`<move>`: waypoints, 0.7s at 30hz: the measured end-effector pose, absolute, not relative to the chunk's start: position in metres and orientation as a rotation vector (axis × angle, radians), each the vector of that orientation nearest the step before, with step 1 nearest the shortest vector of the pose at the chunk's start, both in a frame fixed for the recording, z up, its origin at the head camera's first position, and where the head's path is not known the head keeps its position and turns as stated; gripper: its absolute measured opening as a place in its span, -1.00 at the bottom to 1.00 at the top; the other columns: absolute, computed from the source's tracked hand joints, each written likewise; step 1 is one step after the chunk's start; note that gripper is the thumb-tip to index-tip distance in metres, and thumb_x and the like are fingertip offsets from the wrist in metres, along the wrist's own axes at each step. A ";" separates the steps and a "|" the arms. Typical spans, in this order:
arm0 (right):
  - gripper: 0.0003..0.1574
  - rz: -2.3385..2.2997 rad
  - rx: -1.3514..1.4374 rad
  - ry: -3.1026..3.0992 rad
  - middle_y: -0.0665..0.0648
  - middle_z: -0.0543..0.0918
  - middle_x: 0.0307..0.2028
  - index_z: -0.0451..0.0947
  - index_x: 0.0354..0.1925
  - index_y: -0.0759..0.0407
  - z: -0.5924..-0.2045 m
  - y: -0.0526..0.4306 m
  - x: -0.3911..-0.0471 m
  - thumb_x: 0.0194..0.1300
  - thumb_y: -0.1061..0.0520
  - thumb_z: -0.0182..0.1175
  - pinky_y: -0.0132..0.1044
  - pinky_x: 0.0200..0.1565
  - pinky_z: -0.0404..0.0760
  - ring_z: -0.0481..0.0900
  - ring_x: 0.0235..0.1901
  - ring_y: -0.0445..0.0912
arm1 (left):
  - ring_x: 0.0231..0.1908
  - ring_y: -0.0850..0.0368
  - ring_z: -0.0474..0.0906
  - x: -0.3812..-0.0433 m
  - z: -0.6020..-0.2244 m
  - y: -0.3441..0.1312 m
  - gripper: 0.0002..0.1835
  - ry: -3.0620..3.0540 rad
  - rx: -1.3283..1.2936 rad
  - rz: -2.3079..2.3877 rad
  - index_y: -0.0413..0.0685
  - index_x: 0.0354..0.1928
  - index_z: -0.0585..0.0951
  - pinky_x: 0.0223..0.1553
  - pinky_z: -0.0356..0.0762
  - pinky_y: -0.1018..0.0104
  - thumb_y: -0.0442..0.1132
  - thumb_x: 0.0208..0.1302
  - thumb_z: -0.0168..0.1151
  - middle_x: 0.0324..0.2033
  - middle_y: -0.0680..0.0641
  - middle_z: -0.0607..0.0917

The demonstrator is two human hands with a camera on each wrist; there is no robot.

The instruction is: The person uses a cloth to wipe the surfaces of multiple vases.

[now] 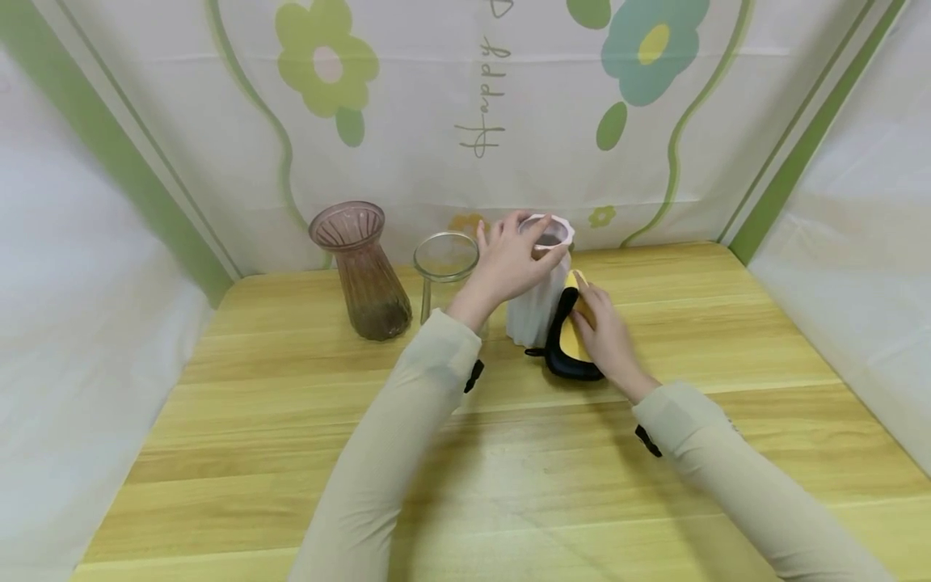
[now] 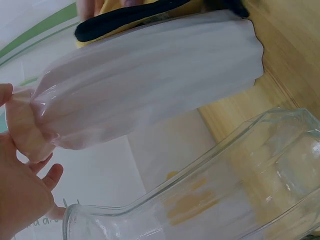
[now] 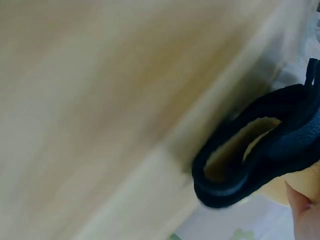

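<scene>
My left hand (image 1: 512,259) grips a white, softly ribbed vase (image 1: 531,311) at its scalloped neck, with fingers and thumb round the rim. The vase stands upright on the table; in the left wrist view the white vase (image 2: 150,82) appears sideways. On its right, my right hand (image 1: 604,335) holds a yellow mitt with black trim (image 1: 563,360) against the vase's side. Seen from the right wrist, the black-edged mitt (image 3: 225,187) shows an opening and a small loop. Part of my right hand is out of that view.
Left of the white vase stands a clear glass vase (image 1: 446,276), partly behind my left forearm. Farther left is a purplish ribbed glass vase (image 1: 374,283). They stand near the back of the wooden table (image 1: 553,493), before a flower-printed cloth wall (image 1: 436,162).
</scene>
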State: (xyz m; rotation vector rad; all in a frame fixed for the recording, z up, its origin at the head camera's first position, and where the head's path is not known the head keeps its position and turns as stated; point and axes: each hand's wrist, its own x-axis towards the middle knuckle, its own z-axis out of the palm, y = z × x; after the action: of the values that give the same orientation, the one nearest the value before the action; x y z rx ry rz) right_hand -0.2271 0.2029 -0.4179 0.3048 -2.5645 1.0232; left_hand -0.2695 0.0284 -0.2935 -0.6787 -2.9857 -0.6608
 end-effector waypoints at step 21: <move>-0.29 1.049 0.385 -2.444 0.42 0.46 0.14 0.22 0.39 0.27 -0.400 0.207 -0.231 0.30 0.38 0.10 0.18 0.25 0.34 0.39 0.19 0.29 | 0.49 -0.05 -0.09 -0.272 -0.295 0.031 -0.25 -3.017 -0.708 -0.745 0.18 0.51 -0.01 0.46 -0.47 -0.18 0.28 0.38 -0.20 0.50 -0.04 -0.03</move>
State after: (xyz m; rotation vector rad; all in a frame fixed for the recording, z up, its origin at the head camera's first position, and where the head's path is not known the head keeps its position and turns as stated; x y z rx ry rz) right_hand -0.2315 0.2072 -0.3996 0.3845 -2.4437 1.0493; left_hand -0.2721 0.0306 -0.2952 -0.7080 -3.0172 -0.7451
